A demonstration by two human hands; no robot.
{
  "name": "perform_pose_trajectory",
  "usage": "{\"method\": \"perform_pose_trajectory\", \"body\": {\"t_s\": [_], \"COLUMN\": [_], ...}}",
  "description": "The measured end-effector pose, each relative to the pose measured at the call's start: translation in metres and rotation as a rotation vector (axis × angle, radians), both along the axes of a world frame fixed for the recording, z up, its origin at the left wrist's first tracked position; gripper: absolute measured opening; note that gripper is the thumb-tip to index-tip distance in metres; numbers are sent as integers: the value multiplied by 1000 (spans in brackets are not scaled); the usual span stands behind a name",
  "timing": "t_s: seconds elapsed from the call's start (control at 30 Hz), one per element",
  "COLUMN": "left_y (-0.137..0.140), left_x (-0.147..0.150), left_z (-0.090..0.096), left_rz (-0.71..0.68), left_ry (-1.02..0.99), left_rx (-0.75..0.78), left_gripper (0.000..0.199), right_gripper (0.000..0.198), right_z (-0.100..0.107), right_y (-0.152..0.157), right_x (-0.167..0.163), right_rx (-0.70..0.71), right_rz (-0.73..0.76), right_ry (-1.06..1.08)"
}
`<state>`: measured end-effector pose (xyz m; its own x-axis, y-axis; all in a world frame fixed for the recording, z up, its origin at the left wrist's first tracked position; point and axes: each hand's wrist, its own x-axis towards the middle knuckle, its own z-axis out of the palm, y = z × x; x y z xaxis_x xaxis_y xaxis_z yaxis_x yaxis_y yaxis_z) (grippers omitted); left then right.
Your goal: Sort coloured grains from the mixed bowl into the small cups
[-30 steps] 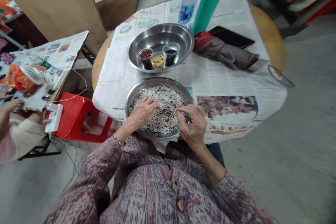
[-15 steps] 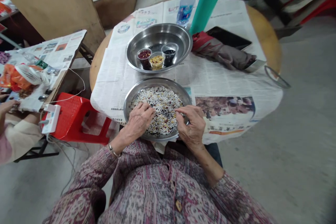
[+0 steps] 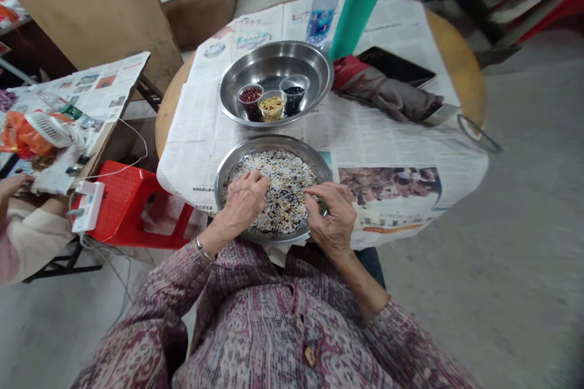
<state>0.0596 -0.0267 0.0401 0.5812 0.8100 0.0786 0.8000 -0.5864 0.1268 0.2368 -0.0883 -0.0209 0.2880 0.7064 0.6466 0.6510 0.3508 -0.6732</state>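
A steel basin [image 3: 223,161] right in front of me holds mixed grains [image 3: 287,185], mostly white with black, yellow and dark red ones among them. Over its left part is my left hand [image 3: 246,199], fingers bent down and closed at the grains, their tips hidden. My right hand [image 3: 332,213] is at the basin's right rim, thumb and forefinger pinched together; whatever is between them is too small to name. Behind stands a larger steel basin [image 3: 314,67] with three clear cups: dark red beans [image 3: 250,95], yellow kernels [image 3: 272,106] and black beans [image 3: 294,97].
Newspaper [image 3: 191,152] covers the round table. At the back are a plastic bottle [image 3: 322,12] and a green bottle [image 3: 360,9], with a folded umbrella [image 3: 387,91] on the right. A red stool [image 3: 123,206] and another person's hand [image 3: 16,185] are at left.
My left hand has shifted slightly up and its wrist a little to the right over the grains. My right hand keeps its pinch at nearly the same spot.
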Motion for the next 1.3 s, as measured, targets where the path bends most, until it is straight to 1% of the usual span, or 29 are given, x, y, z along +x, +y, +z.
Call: {"method": "perform_pose_trajectory", "body": {"t_s": [0.07,0.13,0.27,0.4,0.53,0.67,0.83,0.93,1.03,1.13,1.23,1.3], "left_y": [5,8,8,9,10,10,6,2,2,11,29,42], "left_x": [4,11,27,36,37,29,12,3,-4,-8,-9,-8], "left_z": [1,2,3,5,7,8,5,7,12,16,22,29], "left_rz": [-19,-65,-169,-176,-155,-114,-69,-70,-100,-98,-70,-34], "left_ry": [-32,-41,23,75,85,-8,-96,-143,-215,-374,-536,-599], "left_rx": [11,-13,-49,-69,-93,-88,-132,-131,-149,-176,-181,-190], "left_gripper": [23,23,20,21,21,17,13,15,20,22,18,14], "right_gripper": [10,10,10,10,10,10,12,12,14,14,13,12], "right_z": [0,0,0,-1,-1,0,1,0,0,-1,-2,-3], "right_y": [0,1,1,1,1,1,1,1,1,1,1,1], "right_x": [0,0,-1,-1,-1,-1,-1,-1,-1,-1,-1,0], "right_rx": [7,10,19,-3,-13,-4,11,9,28,38,38,44], "right_rz": [0,-5,-7,-2,0,6,17,25,39,41,46,42], "right_ry": [-4,-5,-1,25,28,22,4,-6,-17,-32,-40,-43]}}
